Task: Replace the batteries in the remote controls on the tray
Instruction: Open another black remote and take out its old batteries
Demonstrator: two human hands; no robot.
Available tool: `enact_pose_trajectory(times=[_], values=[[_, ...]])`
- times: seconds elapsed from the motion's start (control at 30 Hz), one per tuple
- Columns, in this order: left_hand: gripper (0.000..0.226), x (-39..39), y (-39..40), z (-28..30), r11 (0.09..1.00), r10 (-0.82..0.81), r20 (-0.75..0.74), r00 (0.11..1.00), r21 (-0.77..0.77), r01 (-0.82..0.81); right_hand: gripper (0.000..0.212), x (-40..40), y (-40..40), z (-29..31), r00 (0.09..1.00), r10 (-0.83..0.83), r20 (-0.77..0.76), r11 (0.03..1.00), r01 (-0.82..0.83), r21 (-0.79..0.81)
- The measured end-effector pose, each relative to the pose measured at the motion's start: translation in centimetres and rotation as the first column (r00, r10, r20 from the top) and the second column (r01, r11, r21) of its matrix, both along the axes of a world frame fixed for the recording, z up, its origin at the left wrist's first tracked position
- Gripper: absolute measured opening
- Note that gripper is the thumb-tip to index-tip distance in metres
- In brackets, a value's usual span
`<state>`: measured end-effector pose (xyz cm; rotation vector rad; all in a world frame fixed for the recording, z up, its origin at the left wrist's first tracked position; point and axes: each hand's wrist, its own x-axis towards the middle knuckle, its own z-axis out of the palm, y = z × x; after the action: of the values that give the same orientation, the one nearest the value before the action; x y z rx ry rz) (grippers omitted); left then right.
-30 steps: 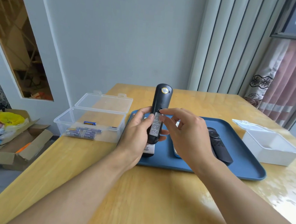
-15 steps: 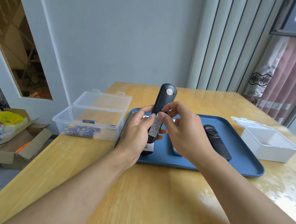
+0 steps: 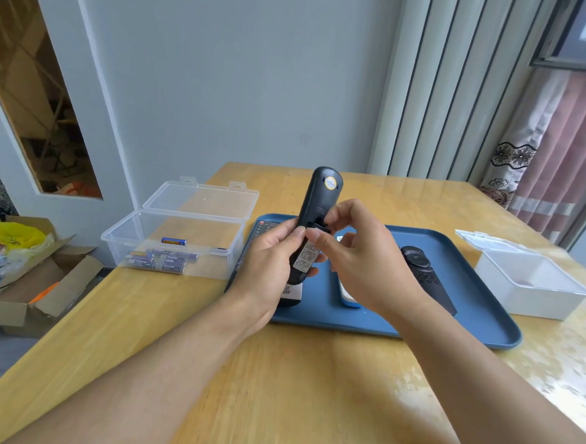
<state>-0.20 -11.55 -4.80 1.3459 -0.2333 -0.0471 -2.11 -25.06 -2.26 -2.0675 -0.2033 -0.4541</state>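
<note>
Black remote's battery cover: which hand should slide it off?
Right, probably. The right hand already has its fingertips at the cover's top edge on the black remote, while the left hand grips the body, steadying it above the blue tray.

Blue cylindrical batteries (image 3: 160, 260) in the clear plastic box (image 3: 177, 238) are showing white brand lettering, too blurred to read. White printed label (image 3: 306, 256) and round yellow sticker (image 3: 330, 183) on the black remote (image 3: 314, 216) are showing illegible print.

since a second ago the right hand (image 3: 368, 260) has closed its fingers onto the back of the black remote (image 3: 314, 223), where the labelled cover (image 3: 306, 257) now sits slid down, a gap above it.
</note>
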Motion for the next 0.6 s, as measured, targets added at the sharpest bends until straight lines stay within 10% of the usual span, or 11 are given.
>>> enact_pose_trajectory(times=[0.3,0.6], values=[[0.024,1.0,0.7,0.5,0.975,0.138,-0.113,0.984,-0.158,-0.155,0.01,-1.0,-1.0,2.2,0.994,0.051,-0.096,0.993,-0.04,0.11],[0.024,1.1,0.9,0.8,0.955,0.124,-0.166,0.978,-0.247,-0.163,0.019,-3.0,0.1,2.3,0.808,0.22,-0.546,0.827,-0.451,-0.335]])
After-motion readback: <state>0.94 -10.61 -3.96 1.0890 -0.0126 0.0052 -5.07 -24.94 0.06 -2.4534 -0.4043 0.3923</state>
